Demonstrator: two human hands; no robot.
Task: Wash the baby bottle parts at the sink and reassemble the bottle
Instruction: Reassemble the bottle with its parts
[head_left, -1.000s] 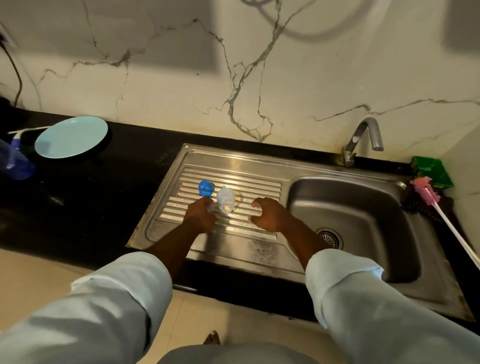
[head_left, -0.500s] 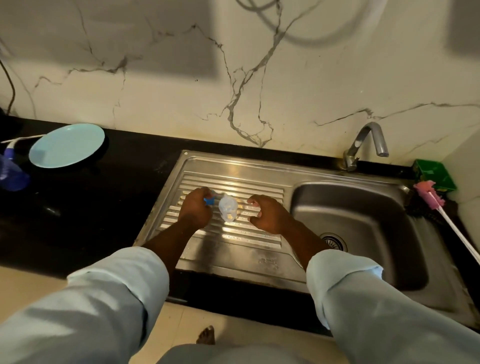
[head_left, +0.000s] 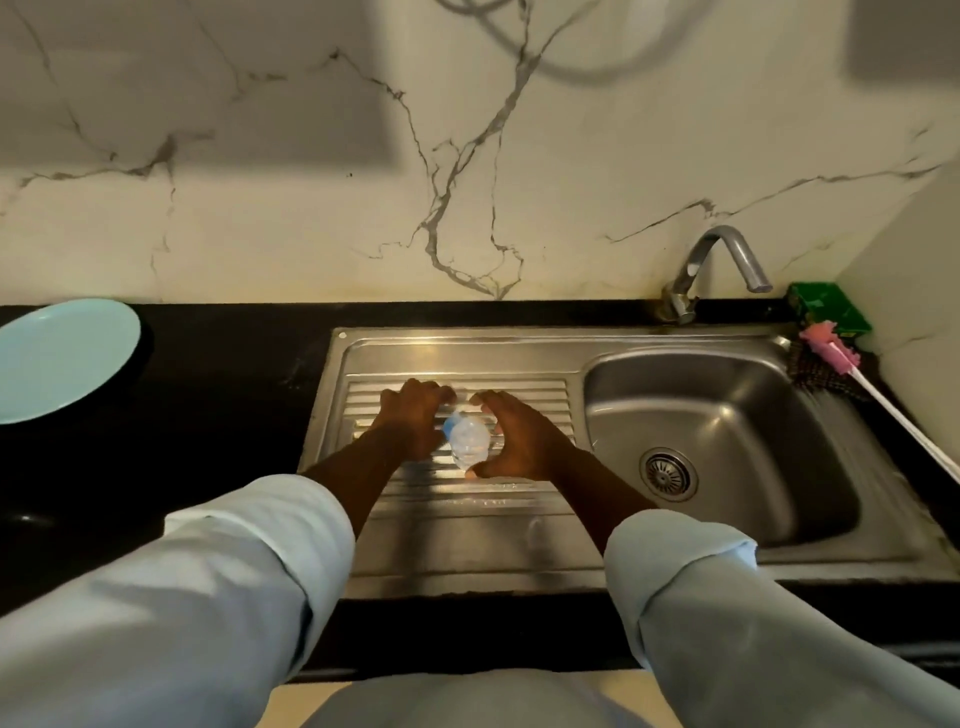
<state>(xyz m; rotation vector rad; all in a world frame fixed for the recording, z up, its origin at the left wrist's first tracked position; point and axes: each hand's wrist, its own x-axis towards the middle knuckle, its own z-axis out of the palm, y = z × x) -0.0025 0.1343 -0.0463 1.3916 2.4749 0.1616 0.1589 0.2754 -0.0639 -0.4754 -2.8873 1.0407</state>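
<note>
**Holding the bottle over the drainboard**

Watching mid-frame, I see the left hand (head_left: 415, 421) curled round the clear baby bottle (head_left: 469, 442) with its blue part, right hand (head_left: 519, 441) cupping its other side, fingers bent, above the sink (head_left: 727, 551) drainboard

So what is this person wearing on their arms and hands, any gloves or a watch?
No gloves: both the left hand and the right hand are bare, and no watch or ring shows. Each arm wears a pale, light blue-grey long sleeve, the left sleeve and the right sleeve, turned back in a cuff below the elbow, leaving the forearms uncovered.
</note>
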